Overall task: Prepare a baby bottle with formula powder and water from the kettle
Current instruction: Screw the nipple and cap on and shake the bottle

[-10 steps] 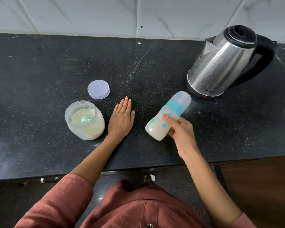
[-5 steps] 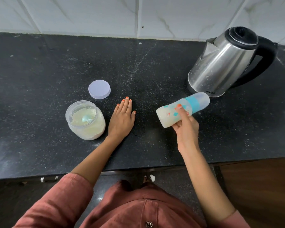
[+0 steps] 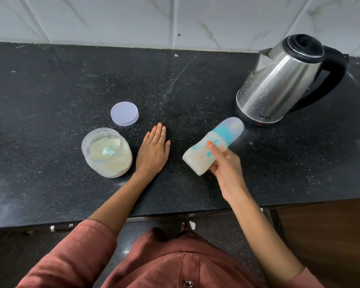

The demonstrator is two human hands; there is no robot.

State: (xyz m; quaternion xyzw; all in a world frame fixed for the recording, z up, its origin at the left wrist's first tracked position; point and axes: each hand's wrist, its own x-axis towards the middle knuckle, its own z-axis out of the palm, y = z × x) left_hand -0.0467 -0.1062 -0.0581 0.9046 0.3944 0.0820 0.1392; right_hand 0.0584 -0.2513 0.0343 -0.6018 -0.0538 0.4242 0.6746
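Note:
My right hand [image 3: 227, 165] grips a baby bottle [image 3: 206, 151] above the black counter. The bottle is tilted, its clear cap and blue collar pointing up and right toward the kettle, and it holds milky white liquid. It looks motion-blurred. My left hand [image 3: 154, 151] lies flat on the counter with fingers together, holding nothing. Just left of that hand stands an open jar of formula powder [image 3: 107, 153] with a teal scoop in it. The steel kettle [image 3: 279, 84] with a black lid and handle stands at the back right.
The jar's pale round lid [image 3: 124, 113] lies flat behind the jar. The black counter [image 3: 50, 90] ends at a white tiled wall at the back and at a front edge close to my body. A wooden cabinet front shows at the lower right.
The bottle swung in my right hand: tilted up-right, then nearly level and higher, now tilted up-right again and lower. My left hand stayed flat on the counter.

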